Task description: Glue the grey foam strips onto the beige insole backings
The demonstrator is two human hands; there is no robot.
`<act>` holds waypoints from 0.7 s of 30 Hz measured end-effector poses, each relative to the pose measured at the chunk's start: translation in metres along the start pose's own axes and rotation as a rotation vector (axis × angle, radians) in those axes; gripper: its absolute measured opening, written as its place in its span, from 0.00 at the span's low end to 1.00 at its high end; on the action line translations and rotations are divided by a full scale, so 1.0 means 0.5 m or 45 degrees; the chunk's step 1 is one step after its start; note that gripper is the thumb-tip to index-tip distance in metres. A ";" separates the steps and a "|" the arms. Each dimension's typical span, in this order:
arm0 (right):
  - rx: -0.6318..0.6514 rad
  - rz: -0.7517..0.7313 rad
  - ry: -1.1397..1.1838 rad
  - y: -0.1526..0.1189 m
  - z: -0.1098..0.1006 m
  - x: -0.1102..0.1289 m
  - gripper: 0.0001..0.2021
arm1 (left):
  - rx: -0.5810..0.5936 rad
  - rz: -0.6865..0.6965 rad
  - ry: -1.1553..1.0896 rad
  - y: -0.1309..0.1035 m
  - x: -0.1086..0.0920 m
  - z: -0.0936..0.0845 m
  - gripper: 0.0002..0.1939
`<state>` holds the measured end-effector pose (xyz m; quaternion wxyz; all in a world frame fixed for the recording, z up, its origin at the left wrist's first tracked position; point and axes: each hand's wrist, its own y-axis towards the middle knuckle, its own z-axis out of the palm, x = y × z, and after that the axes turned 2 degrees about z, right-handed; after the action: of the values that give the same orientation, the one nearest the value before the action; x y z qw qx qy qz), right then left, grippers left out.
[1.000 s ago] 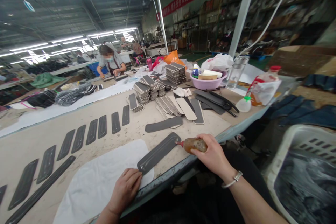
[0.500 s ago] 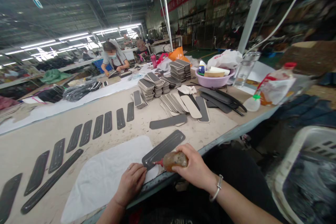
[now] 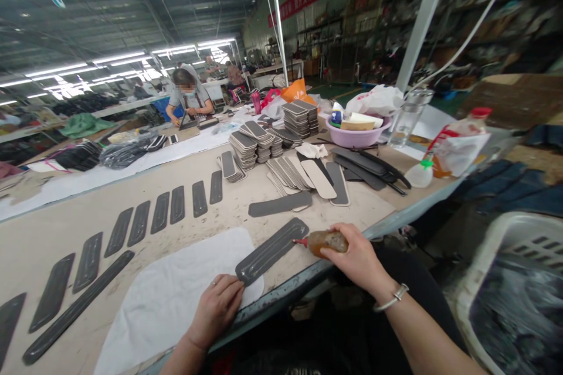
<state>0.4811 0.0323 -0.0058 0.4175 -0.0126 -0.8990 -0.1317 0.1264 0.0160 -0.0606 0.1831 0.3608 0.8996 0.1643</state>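
Observation:
My right hand (image 3: 358, 255) is wrapped round a squeeze bottle of amber glue (image 3: 328, 243) with a red nozzle. The nozzle tip is at the right edge of a dark grey rounded strip (image 3: 270, 252), towards its far end. A shiny wet line runs along the border of that strip. At its near left end, the closed fingers of my left hand (image 3: 220, 303) grip the strip; the thumb is mostly hidden. Under the strip's near end and my left hand lies a white cloth (image 3: 176, 299) on the table.
Several similar shiny strips (image 3: 89, 261) lie in a row on the left. Stacks of pads (image 3: 246, 149), loose pale strips (image 3: 290, 176) and a purple basin (image 3: 354, 136) stand further back. A white crate (image 3: 466, 299) is at right. A co-worker (image 3: 191, 99) handles pieces across the table.
My right hand has moved the glue bottle right and away from me along the strip's near edge, from the left end towards the far end. My left hand stays at the strip's end.

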 end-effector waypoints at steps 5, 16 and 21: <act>-0.129 0.026 -0.069 0.003 -0.016 -0.023 0.17 | 0.038 0.022 0.027 -0.001 0.000 -0.002 0.09; -0.195 0.223 0.448 0.018 -0.008 -0.021 0.20 | 0.004 -0.329 -0.251 0.011 0.017 -0.006 0.05; -0.201 0.437 0.954 0.028 -0.001 -0.023 0.23 | -0.027 -0.515 -0.416 0.050 0.027 -0.020 0.07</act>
<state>0.4911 0.0467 -0.0109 0.7292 -0.1456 -0.6570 -0.1242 0.1278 0.0410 -0.0441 0.3588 0.1933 0.9102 0.0733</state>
